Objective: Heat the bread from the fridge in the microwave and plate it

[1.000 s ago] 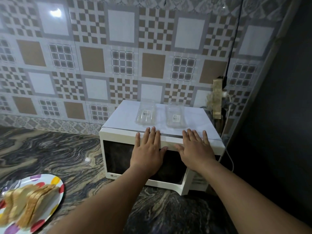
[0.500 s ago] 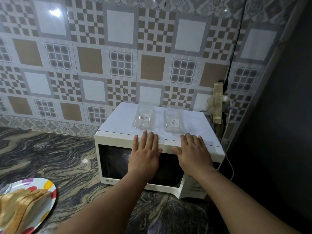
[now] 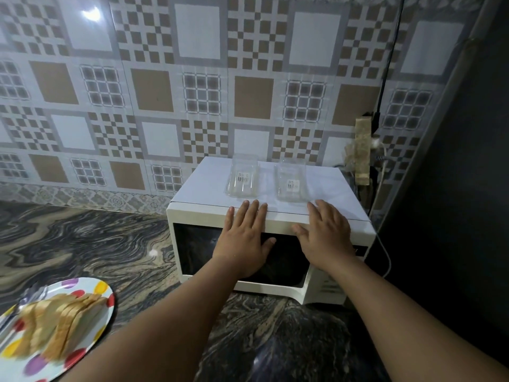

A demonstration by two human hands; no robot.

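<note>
Dim, tile glare (image 3: 92,12), blurred edges

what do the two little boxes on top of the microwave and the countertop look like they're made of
The two boxes look like thin clear plastic: the white microwave top shows through them, and each carries a small barcode label. The countertop looks like polished stone, perhaps marble or granite, dark with swirling pale veins and a glossy highlight; a printed laminate cannot be ruled out.

Two clear plastic containers, a left container (image 3: 242,176) and a right container (image 3: 291,181), are seen side by side, apart, each labelled; a patterned tiled wall (image 3: 154,89) is seen behind the dark marbled bench (image 3: 82,244); a black cable (image 3: 387,64) runs down the wall to a taped socket strip (image 3: 362,150).
</note>
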